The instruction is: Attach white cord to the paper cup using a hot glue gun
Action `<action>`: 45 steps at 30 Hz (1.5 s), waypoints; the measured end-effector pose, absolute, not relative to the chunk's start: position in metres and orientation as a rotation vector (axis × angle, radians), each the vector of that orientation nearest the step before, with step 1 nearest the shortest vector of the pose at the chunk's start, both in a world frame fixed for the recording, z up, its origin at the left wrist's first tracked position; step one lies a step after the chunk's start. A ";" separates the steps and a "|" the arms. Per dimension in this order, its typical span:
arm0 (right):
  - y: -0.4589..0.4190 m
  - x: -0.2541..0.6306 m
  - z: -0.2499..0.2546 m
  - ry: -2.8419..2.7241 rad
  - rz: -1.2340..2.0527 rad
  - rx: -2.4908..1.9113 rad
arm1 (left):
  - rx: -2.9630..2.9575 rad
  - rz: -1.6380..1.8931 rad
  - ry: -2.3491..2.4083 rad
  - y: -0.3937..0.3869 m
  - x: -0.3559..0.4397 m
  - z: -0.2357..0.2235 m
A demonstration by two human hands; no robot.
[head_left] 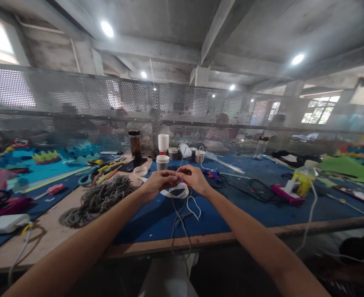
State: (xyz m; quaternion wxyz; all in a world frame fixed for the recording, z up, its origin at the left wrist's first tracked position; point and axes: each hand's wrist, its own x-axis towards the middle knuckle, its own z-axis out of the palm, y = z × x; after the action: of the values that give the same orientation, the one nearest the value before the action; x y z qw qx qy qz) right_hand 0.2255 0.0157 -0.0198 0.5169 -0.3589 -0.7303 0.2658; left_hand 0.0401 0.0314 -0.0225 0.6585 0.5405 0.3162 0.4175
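Observation:
My left hand (157,182) and my right hand (195,177) meet above the blue mat (231,206), fingertips pinched together on a thin grey cord (178,214) that hangs down over the table edge. A white ribbon loop (177,193) lies just under the hands, with thin white string beside it. Both hands are closed on the cord.
A coil of grey cord (97,199) lies left on the wooden tabletop (52,206). Paper cups (163,143), a dark jar (135,144), scissors (87,177), a glue gun (212,175) and a yellow bottle (302,179) stand around. A mesh screen (76,111) runs along the back, people behind it.

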 end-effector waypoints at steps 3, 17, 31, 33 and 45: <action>0.017 0.226 -0.021 -1.773 0.628 -0.855 | 1.216 0.924 0.693 0.033 0.040 -0.023; 0.024 0.231 -0.019 -1.737 0.770 -0.896 | 1.172 0.887 0.638 0.028 0.042 -0.022; 0.022 0.226 -0.021 -1.724 0.684 -0.948 | 1.180 0.917 0.674 0.037 0.039 -0.029; 0.022 0.225 -0.022 -1.707 0.689 -0.934 | 1.196 0.931 0.692 0.036 0.040 -0.028; 0.019 0.226 -0.018 -1.668 0.737 -0.909 | 1.213 0.956 0.645 0.027 0.042 -0.021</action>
State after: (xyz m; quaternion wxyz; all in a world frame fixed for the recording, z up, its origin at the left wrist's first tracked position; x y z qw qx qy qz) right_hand 0.2260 0.0188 -0.0184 0.5244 -0.3800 -0.6970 0.3080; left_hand 0.0421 0.0273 -0.0207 0.6697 0.5383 0.2861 0.4242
